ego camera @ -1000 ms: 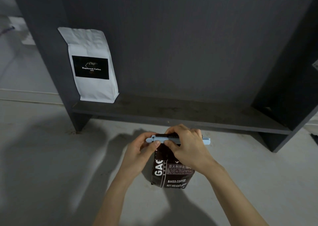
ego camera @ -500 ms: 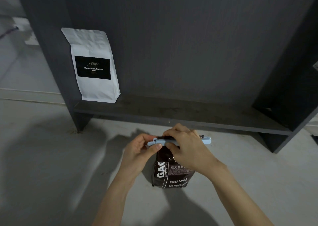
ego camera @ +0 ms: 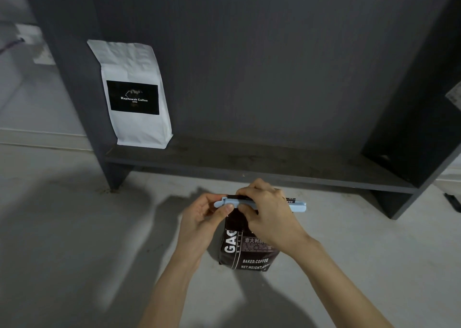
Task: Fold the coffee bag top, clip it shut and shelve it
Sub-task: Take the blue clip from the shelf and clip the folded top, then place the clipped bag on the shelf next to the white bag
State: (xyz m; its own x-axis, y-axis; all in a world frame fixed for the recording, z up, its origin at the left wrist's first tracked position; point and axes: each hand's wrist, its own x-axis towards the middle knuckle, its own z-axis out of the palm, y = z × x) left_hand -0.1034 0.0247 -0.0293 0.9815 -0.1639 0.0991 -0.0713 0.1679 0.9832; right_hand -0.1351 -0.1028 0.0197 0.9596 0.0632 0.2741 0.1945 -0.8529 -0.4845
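A dark brown coffee bag (ego camera: 245, 253) with white lettering stands upright on the grey floor in front of the shelf. A long pale blue clip (ego camera: 298, 206) lies across its folded top. My left hand (ego camera: 203, 218) pinches the clip's left end between thumb and fingers. My right hand (ego camera: 268, 211) grips the middle of the clip and the bag top, hiding most of both. The clip's right end sticks out past my right hand.
A dark grey shelf unit (ego camera: 249, 163) stands just behind, its low board bare except for a white coffee bag (ego camera: 134, 93) with a black label at its left end. A small dark object (ego camera: 452, 201) lies on the floor at far right.
Both hands stay on the clip and bag top with only slight finger shifts. The view has drifted a little, so the shelf sits slightly right of where it was.
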